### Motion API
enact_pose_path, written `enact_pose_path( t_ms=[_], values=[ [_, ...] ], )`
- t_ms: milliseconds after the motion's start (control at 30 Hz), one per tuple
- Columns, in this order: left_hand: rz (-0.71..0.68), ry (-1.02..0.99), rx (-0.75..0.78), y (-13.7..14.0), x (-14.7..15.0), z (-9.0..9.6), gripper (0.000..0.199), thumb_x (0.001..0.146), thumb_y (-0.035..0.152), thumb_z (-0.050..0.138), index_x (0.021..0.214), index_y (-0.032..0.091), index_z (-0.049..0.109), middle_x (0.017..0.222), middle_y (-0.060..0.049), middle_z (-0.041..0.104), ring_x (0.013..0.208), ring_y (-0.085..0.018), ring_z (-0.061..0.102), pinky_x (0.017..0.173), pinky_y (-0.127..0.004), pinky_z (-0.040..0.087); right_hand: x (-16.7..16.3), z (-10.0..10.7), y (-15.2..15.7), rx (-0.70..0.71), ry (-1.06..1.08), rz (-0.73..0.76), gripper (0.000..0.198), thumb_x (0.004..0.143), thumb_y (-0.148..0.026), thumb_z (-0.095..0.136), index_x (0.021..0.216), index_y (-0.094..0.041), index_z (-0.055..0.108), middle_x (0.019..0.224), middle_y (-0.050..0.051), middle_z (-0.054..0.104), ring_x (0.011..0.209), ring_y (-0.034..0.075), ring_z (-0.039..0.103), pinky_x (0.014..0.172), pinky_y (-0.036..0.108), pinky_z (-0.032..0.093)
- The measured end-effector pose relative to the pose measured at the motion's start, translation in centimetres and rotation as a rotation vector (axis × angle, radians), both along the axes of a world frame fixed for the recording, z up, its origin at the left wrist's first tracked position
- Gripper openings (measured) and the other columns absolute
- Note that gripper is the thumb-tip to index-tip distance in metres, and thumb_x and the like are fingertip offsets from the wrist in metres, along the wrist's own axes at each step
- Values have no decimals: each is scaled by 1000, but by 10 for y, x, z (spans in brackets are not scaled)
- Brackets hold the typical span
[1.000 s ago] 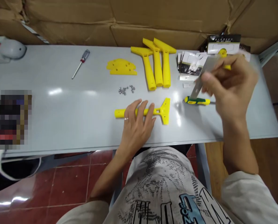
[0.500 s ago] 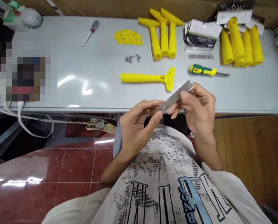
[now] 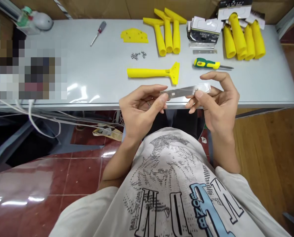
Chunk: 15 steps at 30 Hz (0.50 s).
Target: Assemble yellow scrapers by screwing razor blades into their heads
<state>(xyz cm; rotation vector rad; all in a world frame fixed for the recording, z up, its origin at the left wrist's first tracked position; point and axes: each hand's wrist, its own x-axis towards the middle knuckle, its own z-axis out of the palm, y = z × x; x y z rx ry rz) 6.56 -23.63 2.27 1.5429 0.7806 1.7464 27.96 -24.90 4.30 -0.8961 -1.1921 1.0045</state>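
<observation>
Two hands (image 3: pixel 140 113) hold a metal blade (image 3: pixel 181 92); shirt (image 3: pixel 170 174) lettering includes "BON".

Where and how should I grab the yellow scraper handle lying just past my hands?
Take the yellow scraper handle by its long grip, probably around the middle, from above on the near side: it lies flat and sideways, its flared head at the right end. Your left hand seems nearer the grip, but it holds the metal blade.

Single head-worn view: we look forward and down past the shirt (image 3: pixel 171 164) at nearby hands (image 3: pixel 137 113) and worktop (image 3: pixel 104 62).
</observation>
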Motion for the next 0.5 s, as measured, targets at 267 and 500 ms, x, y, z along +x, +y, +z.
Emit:
enact_pose_path(
  t_ms=[267,500],
  values=[
    [-11,26,17,76,-5,-20,25,110,53,102,124,33,97,101,0,87,66,-13,78,54,-29,64,22,-5,70,108,-167,-1,34,99,-51,108,118,-29,91,88,1,80,67,18,77,59,36,73],
    [58,82,49,98,-18,-51,32,109,53,103,140,46,97,100,0,85,76,-14,74,62,-30,60,22,-28,92,209,-221,-30,29,97,-49,109,119,-35,98,77,-3,74,57,13,66,53,32,63]
  ],
)
